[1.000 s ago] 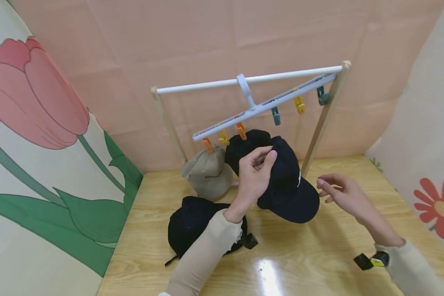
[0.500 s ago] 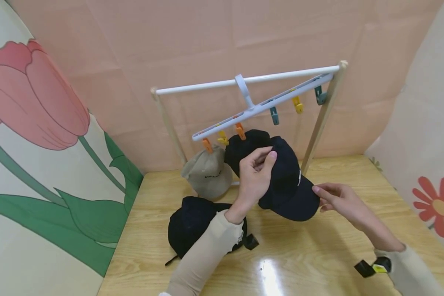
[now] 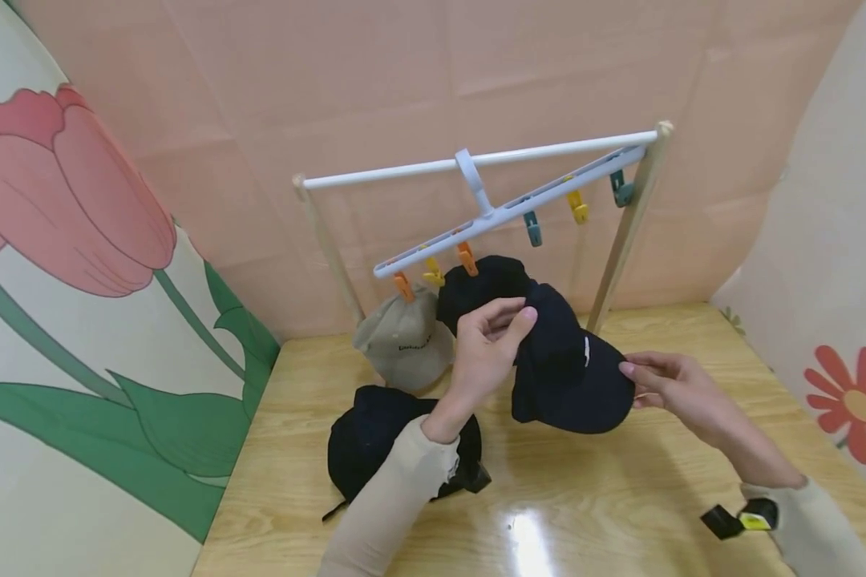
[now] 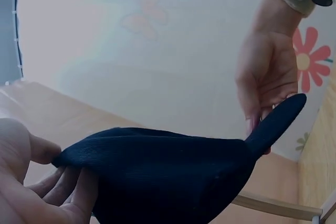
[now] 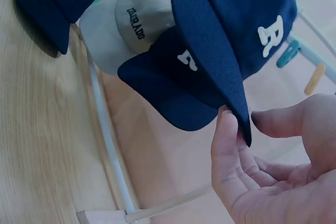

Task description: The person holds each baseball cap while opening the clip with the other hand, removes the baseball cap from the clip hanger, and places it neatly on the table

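A navy baseball cap [image 3: 559, 385] with a white letter R is held up off the table between both hands. My left hand [image 3: 479, 349] pinches the back edge of its crown, as the left wrist view also shows. At the brim, my right hand [image 3: 681, 397] grips the outer edge between thumb and fingers. Behind it, another dark cap [image 3: 479, 280] hangs under an orange clip [image 3: 467, 258]. A beige cap [image 3: 397, 336] marked COLORADO in the right wrist view hangs from clips to its left. On the table lies a third dark cap [image 3: 371, 429], partly hidden by my left forearm.
A pale blue clip hanger [image 3: 433, 247] hooks over the white rail [image 3: 375, 174] of a wooden-legged stand and tilts up to the right. Teal clips [image 3: 532, 230] and a yellow clip [image 3: 578, 208] dangle from its right half. A pink backdrop stands close behind.
My right hand has moved left and taken hold of the brim. The held cap has since dropped slightly, and its brim has turned a little to the right.
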Action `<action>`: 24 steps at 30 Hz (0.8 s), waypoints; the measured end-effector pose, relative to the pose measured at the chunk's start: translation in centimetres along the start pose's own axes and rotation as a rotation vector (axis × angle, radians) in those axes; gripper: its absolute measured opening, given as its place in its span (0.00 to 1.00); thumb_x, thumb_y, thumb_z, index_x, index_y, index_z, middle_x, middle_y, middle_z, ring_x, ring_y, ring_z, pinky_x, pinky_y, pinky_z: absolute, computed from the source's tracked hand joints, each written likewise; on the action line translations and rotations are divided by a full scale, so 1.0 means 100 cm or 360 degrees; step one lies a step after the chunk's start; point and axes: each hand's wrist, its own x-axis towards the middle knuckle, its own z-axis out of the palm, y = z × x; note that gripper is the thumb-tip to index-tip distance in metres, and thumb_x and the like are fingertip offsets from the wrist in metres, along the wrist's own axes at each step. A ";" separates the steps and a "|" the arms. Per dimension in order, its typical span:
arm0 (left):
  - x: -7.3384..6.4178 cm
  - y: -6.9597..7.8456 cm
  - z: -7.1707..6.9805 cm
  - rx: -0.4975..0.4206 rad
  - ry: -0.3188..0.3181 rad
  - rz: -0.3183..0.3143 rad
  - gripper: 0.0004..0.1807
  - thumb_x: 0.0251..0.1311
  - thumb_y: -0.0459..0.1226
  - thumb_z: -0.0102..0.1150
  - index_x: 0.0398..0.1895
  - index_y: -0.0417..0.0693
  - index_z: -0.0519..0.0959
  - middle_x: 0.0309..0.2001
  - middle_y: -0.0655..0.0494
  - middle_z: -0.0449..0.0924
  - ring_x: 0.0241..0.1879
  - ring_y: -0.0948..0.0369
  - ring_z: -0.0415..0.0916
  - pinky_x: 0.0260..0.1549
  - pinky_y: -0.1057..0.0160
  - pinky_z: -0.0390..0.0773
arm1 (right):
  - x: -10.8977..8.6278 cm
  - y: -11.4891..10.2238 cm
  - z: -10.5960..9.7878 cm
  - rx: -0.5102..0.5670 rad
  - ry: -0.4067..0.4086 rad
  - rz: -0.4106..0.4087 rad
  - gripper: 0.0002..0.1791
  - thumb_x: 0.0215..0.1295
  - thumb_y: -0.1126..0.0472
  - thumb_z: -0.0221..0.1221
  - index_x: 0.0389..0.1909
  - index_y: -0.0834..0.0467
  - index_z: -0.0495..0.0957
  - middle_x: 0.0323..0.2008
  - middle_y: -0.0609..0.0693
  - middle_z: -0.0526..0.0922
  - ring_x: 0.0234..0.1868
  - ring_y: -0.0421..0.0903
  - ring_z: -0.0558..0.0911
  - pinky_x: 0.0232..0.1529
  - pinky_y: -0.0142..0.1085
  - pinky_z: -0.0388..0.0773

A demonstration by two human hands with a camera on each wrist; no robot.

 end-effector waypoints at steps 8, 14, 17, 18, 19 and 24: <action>-0.006 0.005 -0.010 -0.0025 -0.0142 -0.0152 0.17 0.75 0.33 0.62 0.61 0.32 0.82 0.53 0.33 0.88 0.40 0.64 0.89 0.38 0.59 0.90 | -0.001 0.002 -0.007 0.0056 -0.0034 -0.0058 0.32 0.85 0.59 0.53 0.75 0.79 0.58 0.47 0.34 0.85 0.44 0.37 0.87 0.45 0.34 0.88; -0.010 0.008 -0.017 -0.0067 -0.0194 -0.0191 0.17 0.75 0.30 0.61 0.62 0.30 0.81 0.54 0.30 0.86 0.40 0.66 0.89 0.40 0.51 0.91 | -0.002 0.010 -0.012 0.0465 -0.0245 -0.0221 0.16 0.84 0.70 0.49 0.64 0.58 0.78 0.50 0.42 0.88 0.46 0.41 0.89 0.45 0.36 0.89; -0.011 0.009 -0.021 -0.0101 -0.0217 -0.0183 0.17 0.75 0.29 0.60 0.62 0.29 0.80 0.53 0.29 0.86 0.40 0.66 0.89 0.42 0.42 0.90 | -0.001 0.013 -0.013 0.0735 -0.0445 -0.0327 0.23 0.83 0.76 0.43 0.62 0.55 0.80 0.54 0.47 0.88 0.50 0.42 0.90 0.48 0.38 0.89; -0.011 0.009 -0.022 -0.0109 -0.0226 -0.0175 0.17 0.75 0.29 0.60 0.62 0.29 0.80 0.53 0.29 0.86 0.40 0.65 0.89 0.43 0.40 0.89 | 0.000 0.013 -0.014 0.0789 -0.0498 -0.0352 0.24 0.82 0.76 0.42 0.63 0.55 0.80 0.55 0.47 0.88 0.51 0.43 0.90 0.49 0.38 0.89; -0.011 0.010 -0.024 -0.0113 -0.0233 -0.0170 0.17 0.75 0.29 0.60 0.62 0.29 0.80 0.53 0.29 0.86 0.41 0.64 0.89 0.43 0.38 0.89 | 0.000 0.013 -0.014 0.0832 -0.0542 -0.0368 0.24 0.83 0.76 0.41 0.64 0.56 0.80 0.56 0.48 0.88 0.52 0.43 0.90 0.50 0.39 0.89; -0.013 0.012 -0.028 -0.0118 -0.0242 -0.0169 0.17 0.75 0.30 0.60 0.62 0.29 0.80 0.54 0.29 0.86 0.40 0.65 0.89 0.42 0.44 0.90 | 0.001 0.011 -0.014 0.0895 -0.0615 -0.0364 0.24 0.83 0.76 0.40 0.65 0.58 0.79 0.56 0.49 0.88 0.52 0.44 0.90 0.52 0.39 0.88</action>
